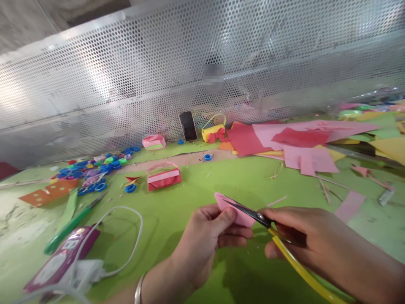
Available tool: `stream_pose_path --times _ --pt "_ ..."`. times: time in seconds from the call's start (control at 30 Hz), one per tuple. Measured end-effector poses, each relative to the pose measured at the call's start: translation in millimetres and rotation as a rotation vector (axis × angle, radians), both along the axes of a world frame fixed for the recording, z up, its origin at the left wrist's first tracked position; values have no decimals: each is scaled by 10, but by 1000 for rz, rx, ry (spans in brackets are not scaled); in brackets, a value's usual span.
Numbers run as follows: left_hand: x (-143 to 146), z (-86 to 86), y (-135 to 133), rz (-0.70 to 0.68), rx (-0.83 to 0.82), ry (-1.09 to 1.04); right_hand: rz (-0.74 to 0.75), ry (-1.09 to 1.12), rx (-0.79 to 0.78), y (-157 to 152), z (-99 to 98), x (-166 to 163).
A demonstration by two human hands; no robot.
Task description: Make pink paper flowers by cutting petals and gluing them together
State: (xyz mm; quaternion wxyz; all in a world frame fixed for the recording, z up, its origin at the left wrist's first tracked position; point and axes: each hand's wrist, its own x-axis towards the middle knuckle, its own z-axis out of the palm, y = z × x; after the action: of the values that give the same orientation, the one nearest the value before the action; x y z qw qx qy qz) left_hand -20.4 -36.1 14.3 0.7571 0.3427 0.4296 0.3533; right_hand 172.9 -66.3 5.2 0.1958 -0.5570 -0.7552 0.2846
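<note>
My left hand (205, 238) pinches a small folded piece of pink paper (232, 209) between thumb and fingers, just above the green table (196, 185). My right hand (303, 236) grips yellow-handled scissors (262, 219). Their dark blades lie across the pink paper, pointing left. A bangle shows on my left wrist.
A red-and-pink paper basket (163, 176) stands ahead, and a pink box (154, 142) and a phone (188, 126) sit by the perforated metal wall (158, 76). Loose coloured paper sheets (297, 143) lie at right. Blue bottle caps (95, 171) lie at left, a purple power strip (63, 259) with white cable at near left.
</note>
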Motion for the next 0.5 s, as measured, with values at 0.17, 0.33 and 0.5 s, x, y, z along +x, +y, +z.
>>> stream_pose_path --times 0.17,0.33,0.5 --pt "-4 19 0 -15 -18 -17 22 45 -42 17 2 21" --pt "-3 29 10 -25 -21 -5 7 2 30 11 -6 13" --pt "1 13 6 -80 -38 -10 -6 3 72 -8 -45 -7"
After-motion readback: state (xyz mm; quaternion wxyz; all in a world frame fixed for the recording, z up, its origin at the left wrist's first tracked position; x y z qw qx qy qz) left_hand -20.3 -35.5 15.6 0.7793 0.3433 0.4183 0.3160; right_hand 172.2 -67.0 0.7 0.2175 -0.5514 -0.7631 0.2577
